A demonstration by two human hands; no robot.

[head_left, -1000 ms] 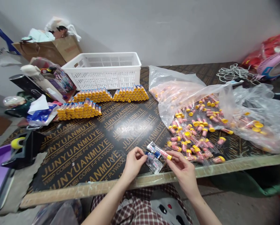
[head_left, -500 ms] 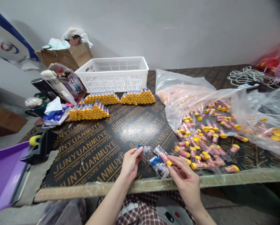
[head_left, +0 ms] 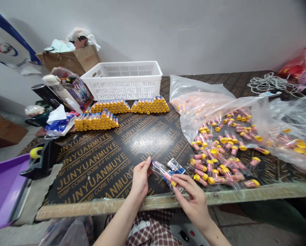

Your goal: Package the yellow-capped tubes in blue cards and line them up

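Note:
Near the table's front edge, my left hand (head_left: 140, 177) pinches a small blue-and-clear printed label (head_left: 155, 164), mostly hidden by fingers and the tube. My right hand (head_left: 190, 191) is closed on a clear tube (head_left: 166, 173) with a yellow cap and pink-red contents. The tube slants toward my left fingers, its far end meeting the label; whether it is inside or against it I cannot tell. Under and behind the tube lies a small pile of printed labels (head_left: 176, 166). Many similar yellow-capped tubes (head_left: 214, 160) lie loose to the right of my right hand.
Blue-wrapped tubes (head_left: 98, 121) stand stacked in rows before a white basket (head_left: 124, 85). Clear plastic bags (head_left: 201, 92) with more tubes cover the right side. On the left are a tape dispenser (head_left: 42, 159), a purple tray (head_left: 7, 191), bottles and a tissue pack (head_left: 59, 124).
My right hand has moved left with the tube, away from above the label pile, bringing its far end to the label in my left hand. The left hand stays nearly in place.

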